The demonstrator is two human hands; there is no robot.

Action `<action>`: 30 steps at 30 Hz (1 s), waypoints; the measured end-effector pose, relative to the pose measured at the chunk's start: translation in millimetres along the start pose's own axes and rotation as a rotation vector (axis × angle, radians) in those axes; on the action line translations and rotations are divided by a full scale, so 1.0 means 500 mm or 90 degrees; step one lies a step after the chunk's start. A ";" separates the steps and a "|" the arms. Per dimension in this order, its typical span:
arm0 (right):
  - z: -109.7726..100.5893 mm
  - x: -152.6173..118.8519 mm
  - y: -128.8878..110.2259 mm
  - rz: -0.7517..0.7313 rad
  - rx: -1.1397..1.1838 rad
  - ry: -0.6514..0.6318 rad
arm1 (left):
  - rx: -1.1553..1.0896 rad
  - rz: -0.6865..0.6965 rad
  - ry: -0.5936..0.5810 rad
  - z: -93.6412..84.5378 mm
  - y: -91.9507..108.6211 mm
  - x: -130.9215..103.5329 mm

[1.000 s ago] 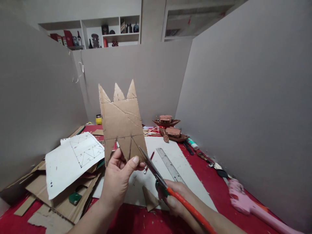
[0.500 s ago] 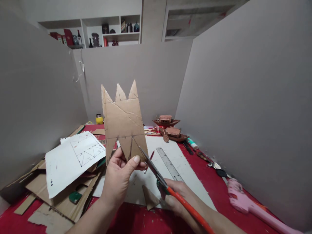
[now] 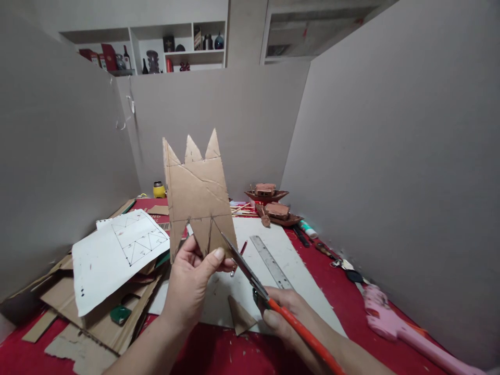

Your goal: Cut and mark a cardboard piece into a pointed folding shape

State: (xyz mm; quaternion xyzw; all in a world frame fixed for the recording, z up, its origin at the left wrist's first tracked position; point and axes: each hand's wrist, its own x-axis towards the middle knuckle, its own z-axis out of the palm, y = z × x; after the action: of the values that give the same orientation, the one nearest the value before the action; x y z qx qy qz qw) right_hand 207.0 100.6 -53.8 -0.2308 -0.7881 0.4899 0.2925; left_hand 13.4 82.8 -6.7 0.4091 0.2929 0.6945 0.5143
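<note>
My left hand pinches the lower edge of an upright piece of cardboard, thumb in front and fingers behind. Three pointed teeth stand along its top edge, and pencil lines mark triangles on its lower part. One notch near my left fingers is cut out. In my right hand is a pair of scissors with an orange handle. Their blades reach the cardboard's lower right part, the tip lying along a drawn slanted line. The lower handle is mostly hidden by my fingers.
A paper with a drawn pattern lies on cardboard scraps at left. On the white board are a steel ruler, a pencil and a cardboard offcut. Model boats stand behind; a pink glue gun lies right.
Hardly anything differs. The scissor blades look slightly closer together, and my right hand has shifted very little. The cardboard stays in my left hand in nearly the same place.
</note>
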 end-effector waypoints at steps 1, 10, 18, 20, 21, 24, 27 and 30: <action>0.000 0.000 -0.001 0.000 0.007 -0.003 | 0.000 0.000 -0.001 -0.001 0.000 0.000; 0.002 0.000 0.002 -0.001 0.007 0.006 | 0.001 0.007 -0.006 -0.003 0.002 0.002; 0.011 -0.002 0.019 0.015 0.020 0.045 | 0.010 0.005 -0.001 -0.001 -0.001 0.003; 0.013 -0.001 0.018 0.015 0.027 0.053 | 0.013 0.004 0.000 -0.001 -0.001 0.002; 0.014 0.000 0.017 0.016 0.031 0.055 | 0.014 0.004 0.000 -0.001 -0.001 0.001; 0.017 0.001 0.007 0.022 0.036 0.047 | 0.019 0.008 0.006 0.001 -0.002 -0.002; 0.021 0.001 0.000 0.032 0.028 0.023 | 0.033 0.038 0.049 0.002 -0.006 -0.002; 0.023 0.000 0.005 0.031 0.004 0.013 | 0.060 0.065 0.082 0.002 -0.009 0.002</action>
State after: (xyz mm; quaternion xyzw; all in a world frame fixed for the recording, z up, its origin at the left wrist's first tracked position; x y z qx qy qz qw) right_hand 199.0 94.2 -60.0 -0.2537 -0.7779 0.4969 0.2891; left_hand 16.2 85.1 -9.9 0.4019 0.3366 0.7299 0.4387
